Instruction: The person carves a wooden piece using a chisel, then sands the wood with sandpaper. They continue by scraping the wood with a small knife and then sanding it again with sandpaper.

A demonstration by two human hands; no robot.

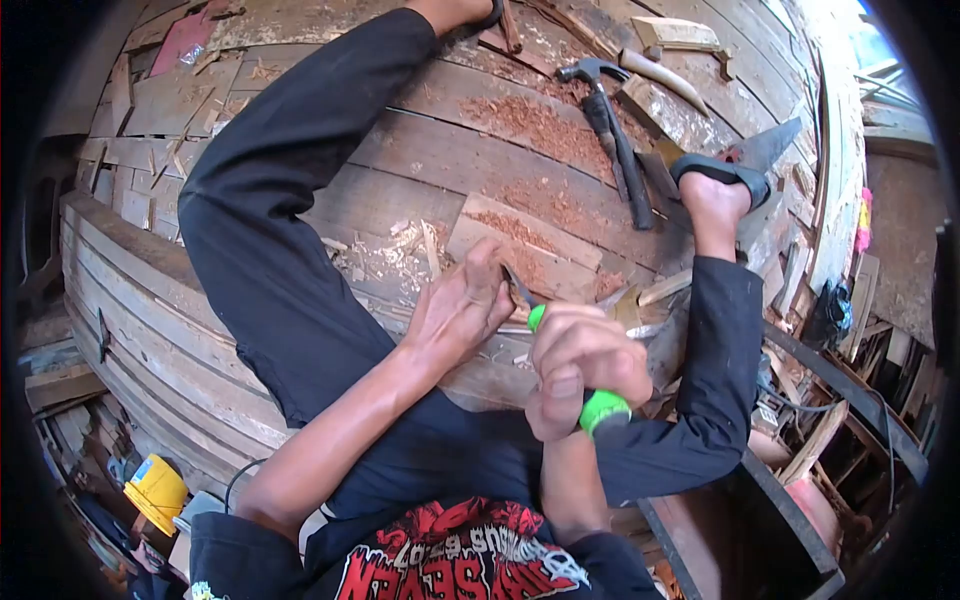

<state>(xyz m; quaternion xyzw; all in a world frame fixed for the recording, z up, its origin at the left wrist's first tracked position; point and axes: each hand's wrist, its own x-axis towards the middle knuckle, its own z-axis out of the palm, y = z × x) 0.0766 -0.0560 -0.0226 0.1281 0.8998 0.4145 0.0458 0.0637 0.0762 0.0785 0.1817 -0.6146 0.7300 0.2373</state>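
Observation:
My right hand [585, 370] is closed round the bright green handle [604, 408] of a tool with a short, narrow metal blade [520, 288]. The blade points up and left, its tip close to the fingers of my left hand [465, 305]. Those fingers are pinched together on a small brownish wooden piece [520, 314], mostly hidden by the fingers and the blade. Just beyond both hands, a flat board [525, 245] lies on the plank floor [400, 190] with reddish shavings on it. Pale shavings [395, 250] are scattered to its left.
A claw hammer [618, 145] lies ahead, near a wood block [665, 115] and a saw blade [770, 145] by my foot. My bent legs in dark trousers flank the work area. A yellow bucket [157, 492] stands at lower left, a dark metal frame [750, 530] at lower right.

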